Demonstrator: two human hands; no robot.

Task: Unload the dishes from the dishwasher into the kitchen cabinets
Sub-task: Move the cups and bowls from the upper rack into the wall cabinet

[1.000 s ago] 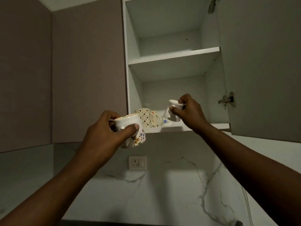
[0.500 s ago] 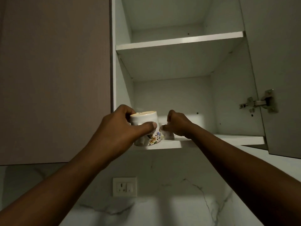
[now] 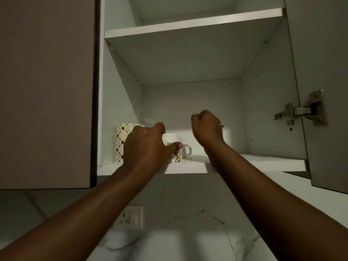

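- Floral mug stands on the cabinet's bottom shelf, just right of a patterned mug.
- Left hand grips it, thumb across its front.
- Right hand hovers further right, fingers curled, holding nothing.

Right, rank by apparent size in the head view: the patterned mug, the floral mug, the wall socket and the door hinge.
1. Door hinge.
2. Patterned mug, partly hidden by the left hand, so it may really outrank the hinge.
3. Wall socket, close to the patterned mug.
4. Floral mug, mostly covered by that hand, so unsure.
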